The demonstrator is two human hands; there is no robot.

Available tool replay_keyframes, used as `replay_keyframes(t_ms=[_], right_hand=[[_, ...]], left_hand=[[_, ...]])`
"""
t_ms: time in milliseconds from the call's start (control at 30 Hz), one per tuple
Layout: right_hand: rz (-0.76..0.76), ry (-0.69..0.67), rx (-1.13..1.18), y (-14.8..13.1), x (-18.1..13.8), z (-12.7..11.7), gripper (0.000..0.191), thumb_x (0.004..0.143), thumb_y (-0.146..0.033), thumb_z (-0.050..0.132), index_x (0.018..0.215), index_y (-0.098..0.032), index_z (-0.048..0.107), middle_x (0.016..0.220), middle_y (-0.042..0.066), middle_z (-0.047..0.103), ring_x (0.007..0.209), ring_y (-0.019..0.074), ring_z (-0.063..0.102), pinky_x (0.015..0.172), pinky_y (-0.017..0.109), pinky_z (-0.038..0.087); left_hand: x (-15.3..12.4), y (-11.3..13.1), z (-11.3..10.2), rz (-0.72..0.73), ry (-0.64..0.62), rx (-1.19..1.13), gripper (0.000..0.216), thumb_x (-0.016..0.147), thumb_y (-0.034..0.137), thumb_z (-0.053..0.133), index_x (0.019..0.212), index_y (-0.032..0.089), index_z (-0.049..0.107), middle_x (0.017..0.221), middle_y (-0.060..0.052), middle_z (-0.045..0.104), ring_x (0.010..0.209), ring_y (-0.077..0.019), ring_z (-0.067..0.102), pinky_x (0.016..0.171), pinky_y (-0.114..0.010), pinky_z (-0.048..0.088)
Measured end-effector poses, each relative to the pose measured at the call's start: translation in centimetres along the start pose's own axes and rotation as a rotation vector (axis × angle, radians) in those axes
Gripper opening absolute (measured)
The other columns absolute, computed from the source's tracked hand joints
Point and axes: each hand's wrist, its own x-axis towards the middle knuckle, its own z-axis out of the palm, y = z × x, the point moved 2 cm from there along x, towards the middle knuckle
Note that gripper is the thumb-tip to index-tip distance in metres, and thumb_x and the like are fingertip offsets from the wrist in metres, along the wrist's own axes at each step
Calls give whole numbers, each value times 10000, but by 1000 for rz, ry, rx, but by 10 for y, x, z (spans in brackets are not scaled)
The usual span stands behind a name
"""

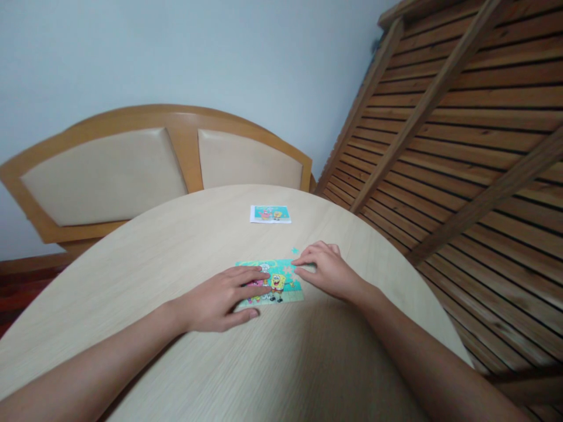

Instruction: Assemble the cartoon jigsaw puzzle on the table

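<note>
A jigsaw puzzle (278, 293) with a yellow cartoon sponge on a teal background lies flat on the table, its upper right corner partly covered by fingers. My left hand (222, 296) rests over its left part, fingers stretched out and spread, holding nothing. At the upper right edge, my right hand (323, 266) has thumb and index finger brought close together on a puzzle piece, mostly hidden by the fingertips. Just above those fingers lies a small loose teal puzzle piece (294, 250), apart from the assembled picture.
Farther back on the round wooden table (189, 234) is a small picture card (270, 214) with a similar cartoon scene and a white border. A padded wooden headboard (182, 155) stands beyond the table. Wooden slats (461, 146) rise along the right side.
</note>
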Motion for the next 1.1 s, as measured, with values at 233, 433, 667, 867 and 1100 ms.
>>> replay_keyframes(t_ms=[233,433,667,867,1100], right_hand=[[-57,-6,-64,-4,0,-2,153,907,-380,692,985,-291,789,970,45,739,1026,238,594,891,419,304],[-21,6,-64,6,1,-9,137,915,-318,663,970,-276,781,981,40,750,1009,238,618,890,398,367],[194,61,-26,38,-3,-25,140,870,-269,650,861,-204,774,936,69,750,911,233,663,843,337,480],[182,6,47,38,-4,-17,175,815,-356,732,915,-223,787,974,76,729,930,234,667,865,335,495],[169,-19,85,40,-2,-12,152,800,-268,730,920,-191,782,976,88,715,946,234,658,911,359,485]], left_hand=[[0,0,0,10,28,-12,501,989,413,541,1466,277,473,1523,-105,469,1388,-296,462,1155,-503,401],[0,1,-1,7,20,-9,503,992,407,535,1473,275,467,1524,-107,466,1394,-296,456,1164,-498,389],[0,0,0,15,33,-18,504,990,402,539,1474,289,459,1530,-94,462,1400,-289,451,1162,-498,396],[-1,-1,0,7,7,9,514,992,405,537,1482,278,449,1534,-104,453,1415,-286,430,1170,-497,384],[1,2,-2,11,10,-21,515,994,403,531,1488,284,443,1530,-102,459,1401,-295,448,1163,-502,394]])
